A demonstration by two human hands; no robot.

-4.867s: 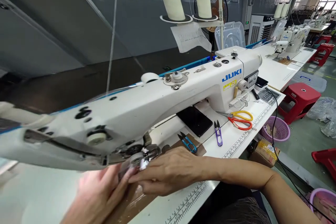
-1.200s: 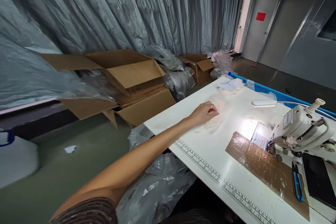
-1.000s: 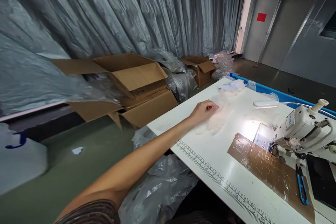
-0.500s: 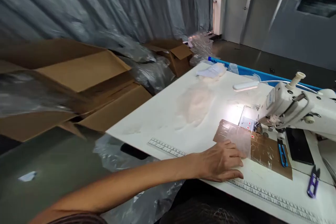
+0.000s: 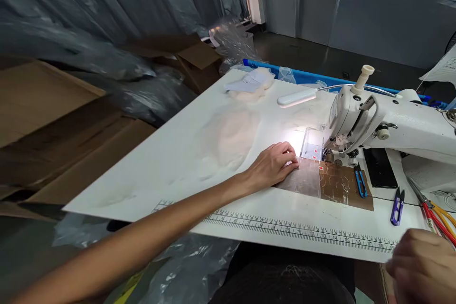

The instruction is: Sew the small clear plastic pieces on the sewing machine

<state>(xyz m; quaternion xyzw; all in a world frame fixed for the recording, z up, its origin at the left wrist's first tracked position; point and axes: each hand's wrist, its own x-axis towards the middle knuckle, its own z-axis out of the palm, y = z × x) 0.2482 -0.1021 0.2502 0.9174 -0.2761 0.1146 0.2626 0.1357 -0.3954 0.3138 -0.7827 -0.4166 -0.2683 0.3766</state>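
Observation:
My left hand point(image 5: 276, 164) rests at the far left corner of a translucent sheet point(image 5: 301, 181), left of the sewing machine's needle area. Its fingers are closed and curled; what they may pinch is hidden. The sheet adjoins a brown, film-covered board point(image 5: 344, 189) that lies on the white table point(image 5: 185, 152). At the lower right, my right hand point(image 5: 422, 263) is beyond the table's front edge. Its fingers look curled but are smeared by motion, and any content is hidden. The white sewing machine point(image 5: 402, 116) has its lamp lighting the spot beyond my left hand.
Blue thread snips point(image 5: 360, 183) lie on the board, purple snips point(image 5: 396, 208) to its right. A black phone point(image 5: 379, 167) lies under the machine arm. Scissors point(image 5: 440, 216) with red and orange handles sit at right. Pale sheer fabric point(image 5: 235, 135) and cardboard boxes point(image 5: 42, 99) are leftward.
My left hand has moved from the sheet's near edge to its far left corner, fingers more curled. My right hand has come into view at the lower right. The camera has turned right.

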